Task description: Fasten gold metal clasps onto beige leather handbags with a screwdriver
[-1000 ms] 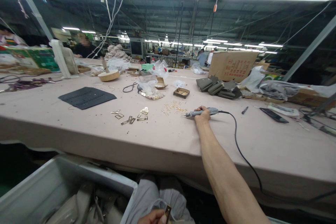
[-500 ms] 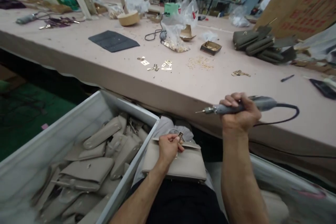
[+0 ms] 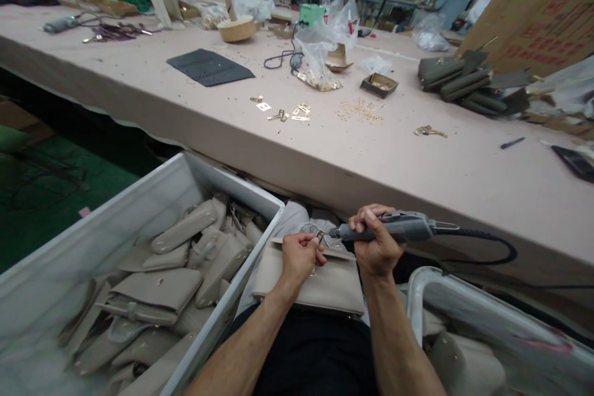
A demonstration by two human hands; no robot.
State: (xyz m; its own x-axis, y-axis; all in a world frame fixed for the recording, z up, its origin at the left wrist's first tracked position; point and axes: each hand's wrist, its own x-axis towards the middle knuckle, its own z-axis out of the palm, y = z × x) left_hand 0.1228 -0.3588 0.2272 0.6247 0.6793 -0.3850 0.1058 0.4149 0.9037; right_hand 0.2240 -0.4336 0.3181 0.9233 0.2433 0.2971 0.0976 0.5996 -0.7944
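On my lap lies a beige handbag [image 3: 329, 284], its flap edge lifted toward the table. My left hand [image 3: 299, 260] pinches a small metal clasp piece [image 3: 320, 235] at that flap edge. Wrapped round a grey electric screwdriver [image 3: 403, 226], my right hand [image 3: 378, 241] holds it level, with the tip pointing left at the clasp piece. Whether the bit touches the metal I cannot tell. A black cable runs from the screwdriver's rear to the right.
A grey bin [image 3: 232, 288] of beige bags stands at my left, another bin [image 3: 417, 303] at my right. On the table [image 3: 208, 117] lie metal plates [image 3: 301, 112], scattered screws [image 3: 359, 110], a small box [image 3: 379, 85], a black sheet [image 3: 208, 67] and dark folded pieces [image 3: 468, 80].
My right hand has brought the screwdriver down and left, from above the table edge to the clasp piece. My left hand has stayed at the flap. The view has shifted slightly.
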